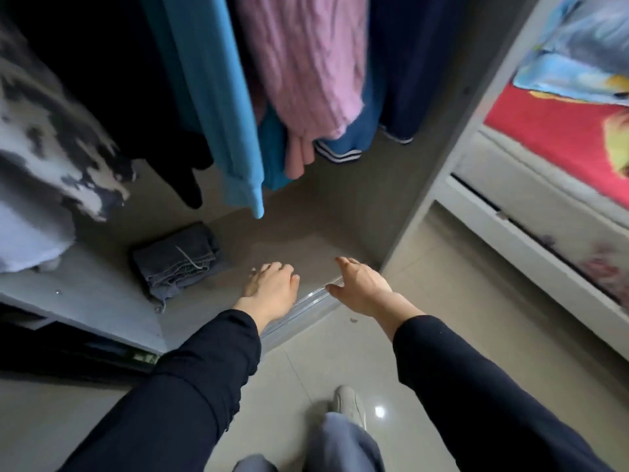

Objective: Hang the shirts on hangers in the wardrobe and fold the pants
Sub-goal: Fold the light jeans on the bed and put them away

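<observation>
- Wardrobe floor (306,233): bare stretch ahead of both empty hands, open to reach.
- Folded grey pants (177,258) occupy floor left of left hand (269,284).
- Hanging garments: blue sleeve (218,107), pink top (306,63) crowd space above.
- Wardrobe side panel (439,165) walls off right, near right hand (362,286).

The hanging garments (299,63) are cut off at the top edge, hiding hangers and rail.
</observation>
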The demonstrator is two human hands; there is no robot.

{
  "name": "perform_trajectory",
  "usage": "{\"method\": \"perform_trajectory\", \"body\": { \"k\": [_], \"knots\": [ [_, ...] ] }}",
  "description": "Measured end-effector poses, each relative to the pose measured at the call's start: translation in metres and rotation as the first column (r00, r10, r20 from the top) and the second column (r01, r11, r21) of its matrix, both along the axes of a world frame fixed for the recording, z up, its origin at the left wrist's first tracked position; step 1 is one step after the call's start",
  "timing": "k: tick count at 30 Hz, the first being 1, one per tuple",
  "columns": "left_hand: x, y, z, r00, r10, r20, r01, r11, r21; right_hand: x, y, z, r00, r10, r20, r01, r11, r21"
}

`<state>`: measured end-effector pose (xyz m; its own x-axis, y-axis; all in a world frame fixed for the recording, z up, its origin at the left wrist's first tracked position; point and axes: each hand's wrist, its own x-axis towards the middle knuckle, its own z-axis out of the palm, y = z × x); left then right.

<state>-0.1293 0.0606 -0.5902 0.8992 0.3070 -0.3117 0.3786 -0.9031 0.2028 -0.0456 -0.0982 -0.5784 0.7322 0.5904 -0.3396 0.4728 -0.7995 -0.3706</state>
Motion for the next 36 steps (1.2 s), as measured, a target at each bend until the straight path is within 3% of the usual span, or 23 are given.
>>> {"method": "perform_trajectory", "body": {
  "k": [5, 14, 24, 36],
  "knots": [
    [0.014, -0.111, 0.128, 0.99, -0.135, -0.025, 0.134, 0.99, -0.039, -0.009, -0.12, 0.138, 0.974, -0.227, -0.002, 0.227, 0.974, -0.01],
    [0.108, -0.337, 0.251, 0.96, -0.253, 0.123, 0.274, 0.936, -0.22, 0.013, -0.348, 0.246, 0.854, -0.52, -0.032, 0.52, 0.854, 0.024],
    [0.225, -0.576, 0.293, 0.838, -0.526, 0.144, 0.543, 0.826, -0.148, 0.096, -0.59, 0.29, 0.712, -0.699, 0.064, 0.701, 0.713, 0.002],
    [0.449, -0.739, 0.273, 0.748, -0.65, 0.132, 0.663, 0.731, -0.161, 0.29, -0.748, 0.268, 0.561, -0.828, 0.021, 0.827, 0.561, 0.039]
  ]
}}
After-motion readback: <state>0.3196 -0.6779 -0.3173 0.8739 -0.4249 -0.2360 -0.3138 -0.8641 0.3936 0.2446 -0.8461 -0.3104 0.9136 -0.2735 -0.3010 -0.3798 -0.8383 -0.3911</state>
